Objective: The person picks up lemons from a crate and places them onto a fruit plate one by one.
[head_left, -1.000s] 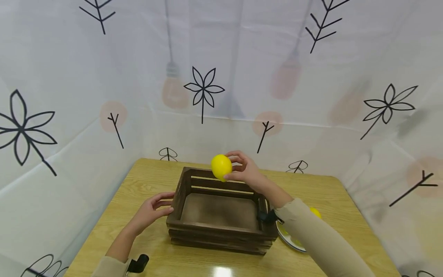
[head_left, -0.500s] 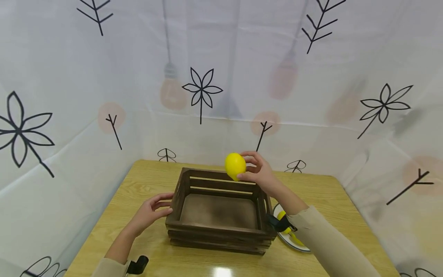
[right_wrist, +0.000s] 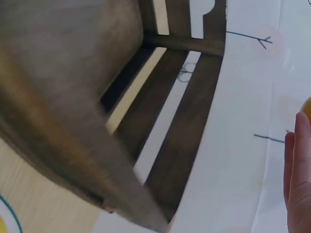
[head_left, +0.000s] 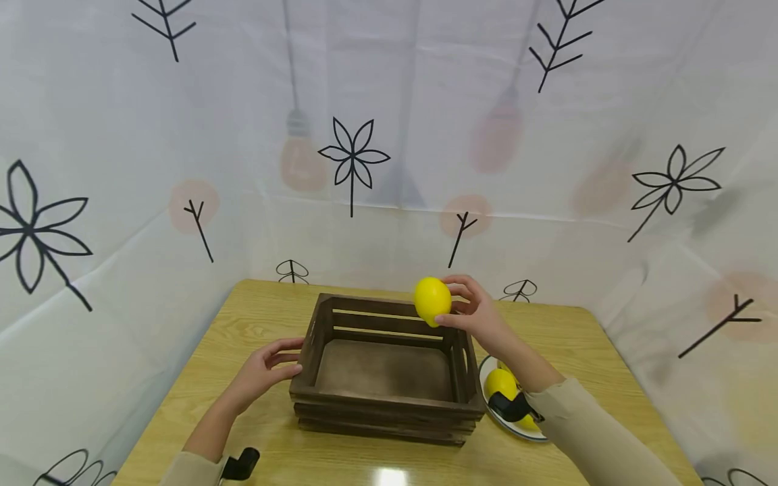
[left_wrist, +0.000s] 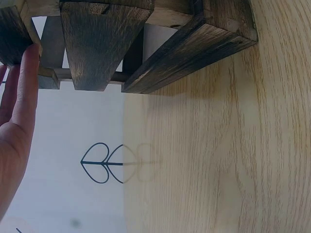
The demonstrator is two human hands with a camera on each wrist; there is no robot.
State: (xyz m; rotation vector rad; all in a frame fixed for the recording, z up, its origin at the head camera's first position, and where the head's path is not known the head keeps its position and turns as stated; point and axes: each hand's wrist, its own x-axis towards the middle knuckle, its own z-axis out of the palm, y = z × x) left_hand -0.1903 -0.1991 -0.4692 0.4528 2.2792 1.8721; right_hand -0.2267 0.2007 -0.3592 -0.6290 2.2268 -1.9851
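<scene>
My right hand [head_left: 480, 317] pinches a yellow lemon [head_left: 432, 301] between thumb and fingers, over the back right part of a dark brown slatted wooden crate [head_left: 383, 399]. Only the edge of that lemon [right_wrist: 307, 108] shows in the right wrist view, behind my fingers. With extended fingers, my left hand [head_left: 260, 372] rests against the crate's left end. In the left wrist view, its fingertips touch the crate's slats [left_wrist: 103, 46]. The crate stands upright on the table, and its bare floor shows in the head view.
Right of the crate sits a white plate [head_left: 512, 432] with a dark rim, bearing a lemon [head_left: 500, 383] and other yellow fruit, partly hidden by my right wrist's black camera [head_left: 510, 407]. A pale patterned cloth [head_left: 395, 169] rises behind the wooden table [head_left: 267, 307].
My right hand has moved right with the lemon, from over the crate's middle towards its back right corner, and lately slightly down. More of the plate shows. The left hand stays at the crate.
</scene>
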